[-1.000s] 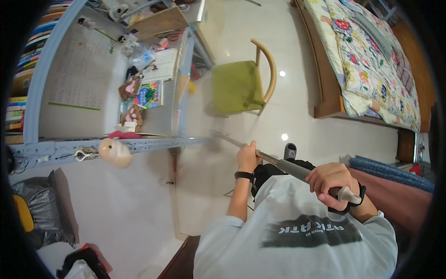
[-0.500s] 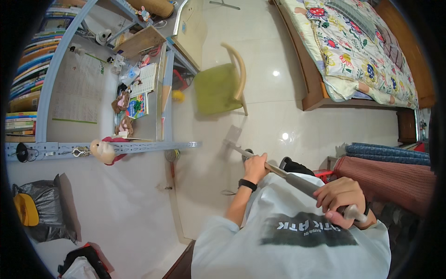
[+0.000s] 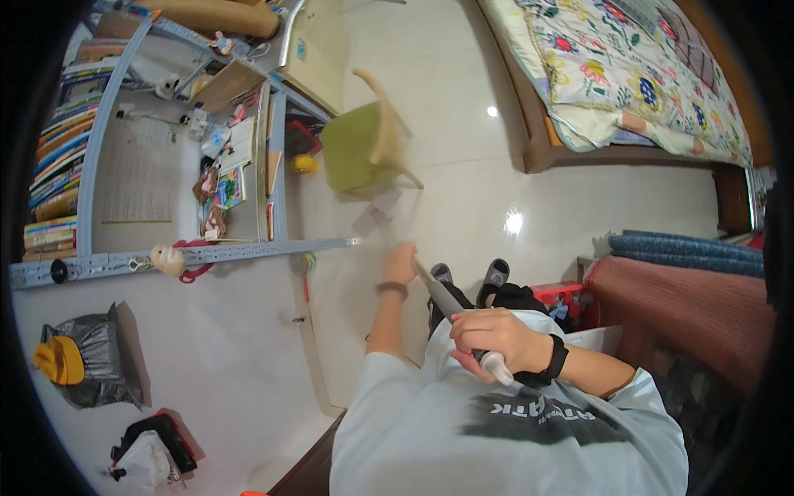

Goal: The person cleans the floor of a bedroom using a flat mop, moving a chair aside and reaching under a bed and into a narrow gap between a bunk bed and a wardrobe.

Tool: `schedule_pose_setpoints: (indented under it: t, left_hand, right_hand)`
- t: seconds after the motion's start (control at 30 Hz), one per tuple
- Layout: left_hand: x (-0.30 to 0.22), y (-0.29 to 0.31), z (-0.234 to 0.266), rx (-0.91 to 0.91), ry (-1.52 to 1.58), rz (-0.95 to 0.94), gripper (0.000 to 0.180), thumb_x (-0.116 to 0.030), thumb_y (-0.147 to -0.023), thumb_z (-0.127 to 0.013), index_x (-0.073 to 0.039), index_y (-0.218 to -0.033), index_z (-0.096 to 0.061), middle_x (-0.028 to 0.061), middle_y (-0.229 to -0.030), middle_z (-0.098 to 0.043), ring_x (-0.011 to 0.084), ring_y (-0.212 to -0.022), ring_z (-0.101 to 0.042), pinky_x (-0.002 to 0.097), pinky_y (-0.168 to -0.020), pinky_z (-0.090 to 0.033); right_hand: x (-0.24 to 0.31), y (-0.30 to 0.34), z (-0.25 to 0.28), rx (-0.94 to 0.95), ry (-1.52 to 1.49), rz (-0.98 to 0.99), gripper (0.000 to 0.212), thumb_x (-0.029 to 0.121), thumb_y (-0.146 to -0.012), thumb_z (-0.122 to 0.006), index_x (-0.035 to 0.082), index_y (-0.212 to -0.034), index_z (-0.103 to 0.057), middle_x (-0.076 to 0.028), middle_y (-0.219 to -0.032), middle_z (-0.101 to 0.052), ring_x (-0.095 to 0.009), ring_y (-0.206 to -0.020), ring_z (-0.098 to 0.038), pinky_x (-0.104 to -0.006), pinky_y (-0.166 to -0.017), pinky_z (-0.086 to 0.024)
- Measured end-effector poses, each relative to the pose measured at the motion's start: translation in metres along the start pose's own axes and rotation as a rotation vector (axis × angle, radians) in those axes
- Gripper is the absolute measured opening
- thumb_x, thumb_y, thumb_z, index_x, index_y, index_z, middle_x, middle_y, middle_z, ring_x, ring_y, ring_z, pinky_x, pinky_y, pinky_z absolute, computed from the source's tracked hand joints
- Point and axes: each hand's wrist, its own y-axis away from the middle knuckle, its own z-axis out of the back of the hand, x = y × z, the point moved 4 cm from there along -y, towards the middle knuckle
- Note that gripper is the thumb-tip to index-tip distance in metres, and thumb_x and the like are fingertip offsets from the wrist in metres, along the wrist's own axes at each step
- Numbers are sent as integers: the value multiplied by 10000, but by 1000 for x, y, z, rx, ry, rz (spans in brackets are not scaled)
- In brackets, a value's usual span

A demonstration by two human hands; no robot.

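Observation:
A long pole with a grey grip point(image 3: 445, 301) slants across the front of my body. Its pale end cap point(image 3: 497, 369) sticks out near my shirt. My right hand point(image 3: 495, 335) is wrapped round the grip close to that cap. Farther down, my left hand point(image 3: 401, 263) is closed around the shaft, its fingers slightly blurred. Past the left hand, a flat rectangular head point(image 3: 376, 212), smeared by motion, lies on the floor beside the green chair point(image 3: 356, 149). I cannot make out what kind of head it is.
The blue metal shelf frame point(image 3: 306, 246) juts out at left, with a desk and books. A bed point(image 3: 538, 140) stands at the far right. Nearer on the right are a red cloth cover point(image 3: 653, 310) and a red basket point(image 3: 558, 296). A racket-like item point(image 3: 303, 264) hangs by the wall.
Both hands have moved left with the pole, the left hand also farther forward. The flat head has gone left and forward, nearer the chair. My view has shifted slightly.

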Motion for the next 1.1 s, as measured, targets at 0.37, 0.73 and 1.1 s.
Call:
schedule_pose_setpoints:
  t: [0.37,0.73,1.1]
  left_hand:
    - [-159,55,-11,281,104,-62,279,-300,-808,-685,-64,-836,-538,156,-795,-612,367,-762,-590,438,-659,-458]
    - [-150,46,21,116,80,-55,119,-156,-749,-637,-110,-840,-577,124,-794,-643,354,-785,-616,439,-640,-467]
    - [-73,-5,-1,-27,-30,-40,147,-175,-745,-664,-87,-822,-575,155,-766,-626,372,-772,-600,456,-643,-457]
  right_hand:
    - [97,19,94,-18,17,-257,109,14,-677,-632,53,-629,-543,-83,-636,-614,-252,-600,-657,-352,-710,-581]
    - [104,13,82,-179,39,75,147,26,-703,-612,86,-625,-503,-33,-582,-595,-202,-583,-657,-346,-652,-581]
    - [29,15,48,-72,23,-22,162,-42,-745,-621,50,-671,-511,-83,-700,-630,-248,-621,-626,-344,-749,-565]
